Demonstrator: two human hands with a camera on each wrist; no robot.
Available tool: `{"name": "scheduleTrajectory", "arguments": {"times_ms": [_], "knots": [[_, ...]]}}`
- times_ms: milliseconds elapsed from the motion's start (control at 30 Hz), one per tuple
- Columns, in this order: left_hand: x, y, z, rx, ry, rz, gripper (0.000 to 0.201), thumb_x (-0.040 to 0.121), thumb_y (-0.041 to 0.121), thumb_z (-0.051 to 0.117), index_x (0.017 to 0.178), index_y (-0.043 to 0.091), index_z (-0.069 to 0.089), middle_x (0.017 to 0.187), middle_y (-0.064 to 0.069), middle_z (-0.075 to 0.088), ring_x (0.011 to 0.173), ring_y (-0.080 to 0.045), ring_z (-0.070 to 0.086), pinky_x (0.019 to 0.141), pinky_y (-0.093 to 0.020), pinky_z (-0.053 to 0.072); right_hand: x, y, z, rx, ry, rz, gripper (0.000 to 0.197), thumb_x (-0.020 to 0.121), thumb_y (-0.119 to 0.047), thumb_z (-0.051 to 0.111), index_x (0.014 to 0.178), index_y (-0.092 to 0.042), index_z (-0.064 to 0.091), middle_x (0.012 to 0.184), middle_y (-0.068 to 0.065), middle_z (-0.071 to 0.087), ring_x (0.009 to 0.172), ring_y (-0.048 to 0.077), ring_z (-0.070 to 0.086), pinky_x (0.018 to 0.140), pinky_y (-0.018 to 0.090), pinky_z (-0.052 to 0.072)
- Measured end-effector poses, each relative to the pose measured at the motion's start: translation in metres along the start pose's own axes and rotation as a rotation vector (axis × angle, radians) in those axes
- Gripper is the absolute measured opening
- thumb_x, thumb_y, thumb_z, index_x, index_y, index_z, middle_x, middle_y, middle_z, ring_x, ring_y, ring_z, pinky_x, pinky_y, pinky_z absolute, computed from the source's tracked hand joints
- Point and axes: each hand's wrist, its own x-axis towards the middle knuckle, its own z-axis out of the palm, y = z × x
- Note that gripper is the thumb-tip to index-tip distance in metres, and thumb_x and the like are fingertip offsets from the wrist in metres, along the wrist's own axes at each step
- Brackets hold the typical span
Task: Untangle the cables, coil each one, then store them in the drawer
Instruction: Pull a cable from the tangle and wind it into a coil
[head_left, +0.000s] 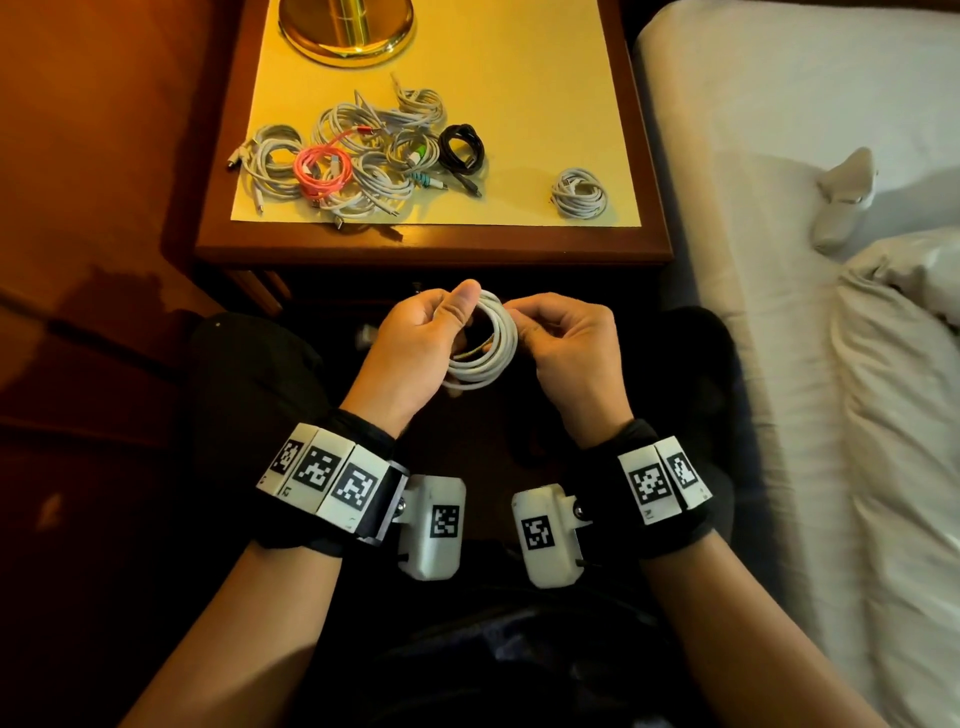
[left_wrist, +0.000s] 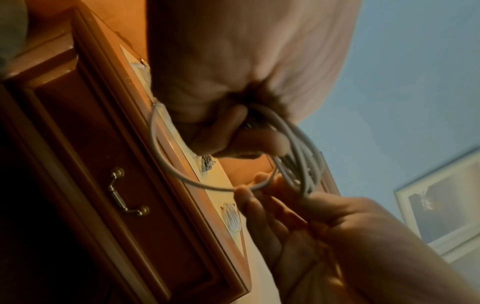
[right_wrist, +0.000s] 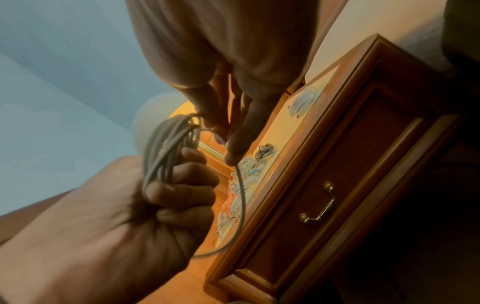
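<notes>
Both hands hold a white cable coil above my lap, in front of the nightstand. My left hand grips one side of the coil, fingers curled round the bundled loops. My right hand pinches a loose strand at the coil's other side. A tangled pile of white, pink and green-tipped cables lies on the nightstand top, with a black coiled cable beside it. One coiled white cable lies apart at the right. The drawer is closed, with its brass handle showing.
A brass lamp base stands at the back of the nightstand. A bed with white sheets runs along the right. A small white object lies on the bed. Dark wooden floor lies to the left.
</notes>
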Motion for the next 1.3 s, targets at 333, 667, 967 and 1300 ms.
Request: {"name": "scheduleTrajectory", "arguments": {"times_ms": [333,667,967,1300], "knots": [[0.004,-0.008,0.005,0.139,0.067,-0.007,0.056,0.088,0.069,0.038,0.082,0.018,0.062,0.079,-0.008,0.065,0.080,-0.027,0.064,0.075,-0.050,0.053,-0.012,-0.015,0.001,0.472,-0.141,0.312,0.009,0.084,-0.005,0.067,0.091,0.001,0.068,0.077,0.011,0.070,0.074,0.023,0.069,0.072,0.036,0.058],[0.007,-0.006,0.010,0.120,-0.009,0.019,0.062,0.086,0.070,0.041,0.085,0.011,0.063,0.082,-0.008,0.067,0.080,-0.023,0.063,0.081,-0.044,0.049,-0.009,-0.016,-0.006,0.701,-0.216,0.548,0.030,0.060,-0.014,0.075,0.088,-0.006,0.069,0.081,0.008,0.064,0.079,0.021,0.054,0.070,0.030,0.039],[0.006,-0.005,0.004,-0.084,-0.168,0.091,0.088,0.059,0.088,0.057,0.085,0.004,0.063,0.081,-0.010,0.061,0.078,-0.023,0.057,0.078,-0.048,0.047,-0.004,-0.023,-0.021,0.970,-0.481,0.589,0.063,0.066,-0.005,0.060,0.129,-0.002,0.049,0.098,0.014,0.055,0.091,0.026,0.058,0.092,0.045,0.045],[0.002,0.001,-0.002,0.092,-0.032,0.131,0.036,0.082,0.060,0.052,0.081,0.025,0.059,0.078,0.001,0.063,0.075,-0.018,0.062,0.071,-0.039,0.051,-0.004,-0.018,-0.018,0.412,-0.235,0.463,0.043,0.067,0.002,0.068,0.107,-0.010,0.058,0.077,0.003,0.062,0.060,0.011,0.050,0.055,0.026,0.037]]}}
